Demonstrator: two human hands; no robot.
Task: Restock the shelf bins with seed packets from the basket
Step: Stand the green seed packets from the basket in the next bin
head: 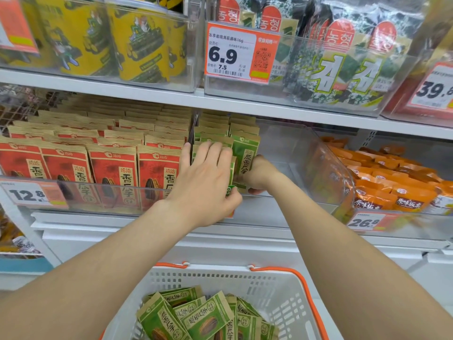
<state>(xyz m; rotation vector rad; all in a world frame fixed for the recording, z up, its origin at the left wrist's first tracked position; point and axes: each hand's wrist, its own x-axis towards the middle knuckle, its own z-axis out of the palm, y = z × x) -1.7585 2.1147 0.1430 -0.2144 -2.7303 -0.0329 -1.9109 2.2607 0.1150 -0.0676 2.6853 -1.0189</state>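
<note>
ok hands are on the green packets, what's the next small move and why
Probably seat the front green packets upright and release: left hand and right hand both grip them in the clear bin, and the basket holds more.

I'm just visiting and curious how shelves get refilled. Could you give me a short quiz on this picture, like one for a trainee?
1. True or false: the basket is empty.
2. Fill in: the big price on the price tag above the hands reads ___.
3. What do the left hand and right hand grip? A the basket; B green packets in the clear bin; C the price tag.
Key: 1 false, green packets lie in it; 2 6.9; 3 B.
</note>
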